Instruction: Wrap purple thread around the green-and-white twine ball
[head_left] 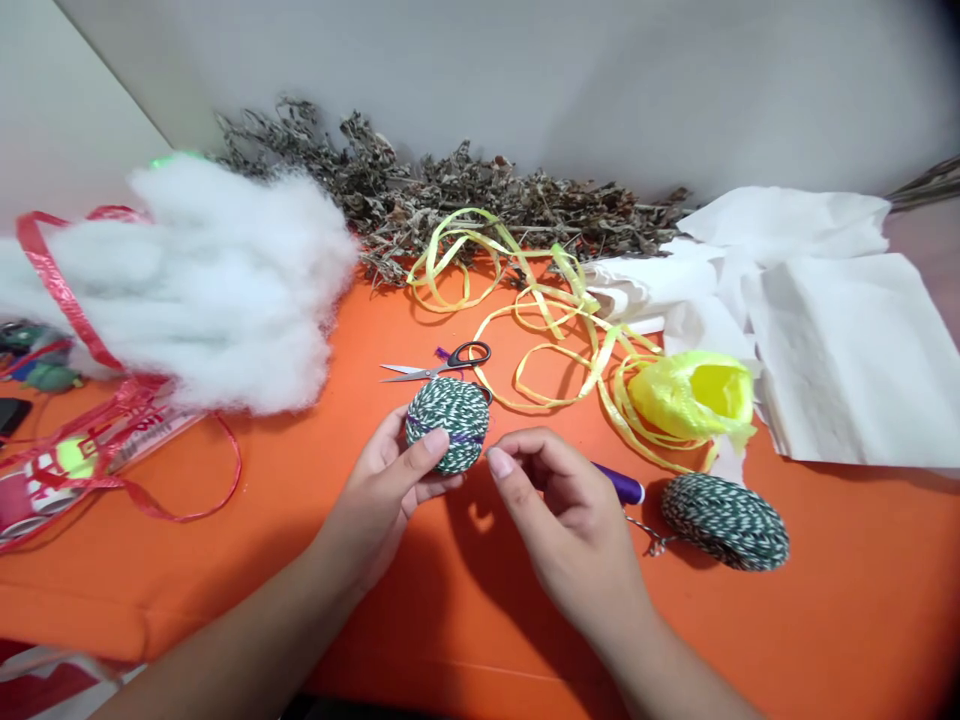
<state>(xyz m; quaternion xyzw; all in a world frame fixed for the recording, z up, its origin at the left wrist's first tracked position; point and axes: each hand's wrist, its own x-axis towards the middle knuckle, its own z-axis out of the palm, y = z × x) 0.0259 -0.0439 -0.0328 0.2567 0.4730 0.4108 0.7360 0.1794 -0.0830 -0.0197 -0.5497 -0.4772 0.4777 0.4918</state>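
A green and white yarn ball (450, 412) with a purple thread across it is held between the thumb and fingers of my left hand (401, 465). Just right of the ball, my right hand (559, 500) has thumb and index finger pinched together; what they hold, if anything, is too small to make out. Behind the ball lie scissors (471, 355) with black handles, their blades pointing left. A purple thread spool (621, 484) is partly hidden by my right hand. Farther right rests a second green and white yarn bundle (724, 520) with a loose end.
White fluffy stuffing (225, 280) and red ribbon (60, 285) are at the left. Dried plants (465, 195) line the wall behind. Yellow ribbon (540, 350) curls across the orange table (360, 640) to a yellow roll (675, 395). White sheets (862, 350) lie at the right.
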